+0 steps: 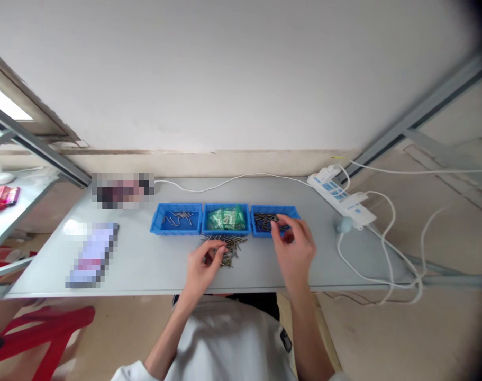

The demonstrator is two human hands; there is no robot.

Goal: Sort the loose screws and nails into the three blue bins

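Note:
My left hand (204, 264) is in a pinch at the left side of a loose pile of screws (233, 248) on the table; whatever its fingertips hold is too small to make out. Over the front of the right blue bin (295, 212), my right hand (296, 248) has thumb and forefinger brought together, contents unclear. Dark screws (262, 221) fill that bin and are partly covered by the fingers. The middle blue bin (204, 219) holds green-and-clear plastic packets (227, 218). In the left blue bin (157, 222) lie several silvery screws (182, 217).
A white power strip (360, 211) with plugs and looping cables lies at the right. On the left are a blurred phone-like object (92, 254) and another blurred item (124, 191). A thin white cable (225, 182) runs along the back. A red stool (54, 328) stands below left.

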